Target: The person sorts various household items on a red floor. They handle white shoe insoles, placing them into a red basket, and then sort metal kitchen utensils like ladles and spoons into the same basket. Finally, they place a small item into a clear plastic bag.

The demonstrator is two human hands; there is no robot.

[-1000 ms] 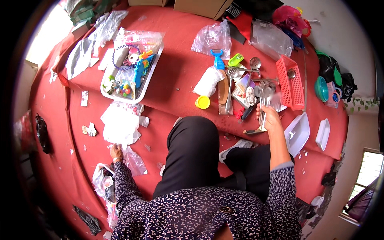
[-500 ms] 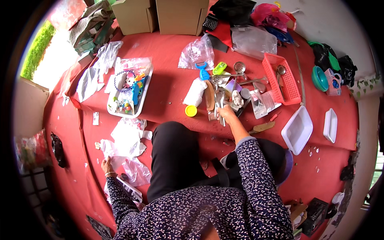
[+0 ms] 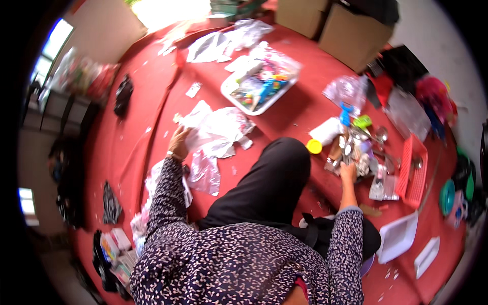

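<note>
My right hand (image 3: 348, 172) is closed around the handle end of a metal spoon (image 3: 347, 151), at the near side of a pile of kitchen utensils. A ladle (image 3: 382, 133), a blue peeler (image 3: 345, 113) and a lime-green tool (image 3: 362, 121) lie in that pile. Beside it is a white bottle (image 3: 326, 130) with a yellow cap (image 3: 314, 146). On the left, my left hand (image 3: 179, 143) grips the edge of some crumpled white plastic bags (image 3: 216, 129); its fingertips are blurred. A clear bag (image 3: 204, 173) lies just nearer than these.
A white tray (image 3: 227, 96) of small toys stands beyond my knee. At right are a red basket (image 3: 406, 170), a white tub (image 3: 399, 239) and a narrow white tray (image 3: 427, 257). Cardboard boxes (image 3: 351, 38) stand at the back on the red floor covering (image 3: 284, 127).
The view has swung left, so everything appears shifted to the right. My left hand has moved up along the white plastic bags. My right hand stays at the utensil pile with the spoon.
</note>
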